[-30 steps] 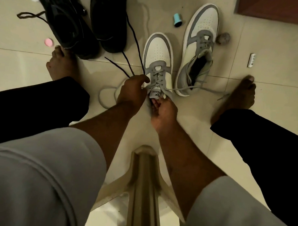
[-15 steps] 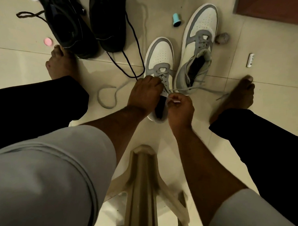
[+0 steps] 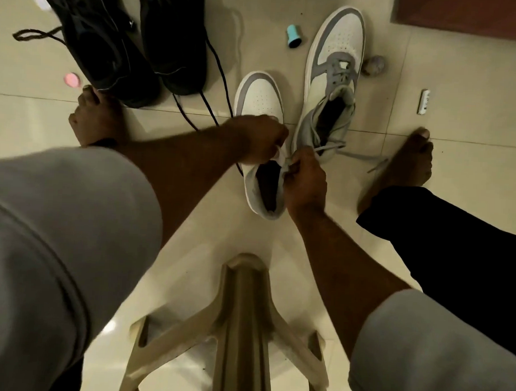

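Grey lace (image 3: 288, 160) seems pinched by left hand (image 3: 257, 140) and right hand (image 3: 306, 181) over the sneaker (image 3: 261, 99); a jerk could unthread it.

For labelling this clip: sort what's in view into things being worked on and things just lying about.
Being worked on: near sneaker, gripped at its opening by the left hand and right hand.
Lying about: far sneaker, black shoes, teal cap, pink disc, grey ball, white stick.
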Action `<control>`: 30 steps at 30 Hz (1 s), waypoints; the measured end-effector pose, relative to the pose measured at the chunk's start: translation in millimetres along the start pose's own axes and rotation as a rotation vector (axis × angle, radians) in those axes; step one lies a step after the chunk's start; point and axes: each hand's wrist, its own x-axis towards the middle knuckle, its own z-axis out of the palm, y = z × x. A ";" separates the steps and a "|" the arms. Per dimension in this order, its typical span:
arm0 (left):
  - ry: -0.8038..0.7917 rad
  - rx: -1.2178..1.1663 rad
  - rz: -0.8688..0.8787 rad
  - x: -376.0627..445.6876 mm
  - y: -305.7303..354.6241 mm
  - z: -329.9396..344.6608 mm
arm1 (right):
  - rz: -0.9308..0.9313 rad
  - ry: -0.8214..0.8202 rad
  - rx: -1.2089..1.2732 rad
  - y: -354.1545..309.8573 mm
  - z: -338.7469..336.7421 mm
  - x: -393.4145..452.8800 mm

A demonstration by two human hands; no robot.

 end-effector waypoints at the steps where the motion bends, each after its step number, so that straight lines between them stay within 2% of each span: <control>1: 0.099 -0.037 -0.012 -8.9 -1.2 14.0 | -0.022 -0.017 -0.010 -1.6 -1.6 1.2; 3: 0.254 0.013 -0.052 -25.0 -1.3 43.6 | -0.053 -0.077 -0.042 -2.0 -3.7 4.0; 6: 0.317 0.101 -0.100 -26.6 -2.2 72.3 | -0.072 -0.132 -0.080 3.3 -3.9 5.8; 9: 0.402 0.113 -0.010 -20.3 1.5 68.8 | -0.091 -0.182 -0.154 4.0 -4.1 8.3; 13: 0.290 0.140 -0.002 -12.6 3.1 52.6 | -0.092 -0.175 -0.204 4.1 -3.0 13.1; 14: 0.296 0.089 -0.014 -12.2 0.3 49.0 | -0.075 -0.173 -0.208 4.6 -2.5 13.6; 16: 0.365 -0.169 -0.113 -10.1 -7.5 46.9 | -0.050 -0.157 -0.196 3.1 -0.3 13.6; 19: 0.541 -0.699 -0.404 -11.9 -5.5 55.3 | -0.034 -0.141 -0.171 -0.7 4.1 12.2; 21: 0.614 -0.880 -0.563 -12.0 7.8 63.7 | -0.005 -0.125 -0.162 -4.1 5.0 9.4; 23: 0.618 -0.873 -0.614 -13.3 18.7 67.9 | 0.032 -0.137 -0.149 -5.0 3.0 9.2; 26: 0.606 -0.824 -0.533 -22.3 19.9 68.5 | 0.023 -0.216 -0.141 -7.2 -7.0 12.4; 30: 0.450 -0.762 -0.479 -34.8 9.9 72.9 | -0.062 -0.286 -0.168 -6.7 -28.7 16.2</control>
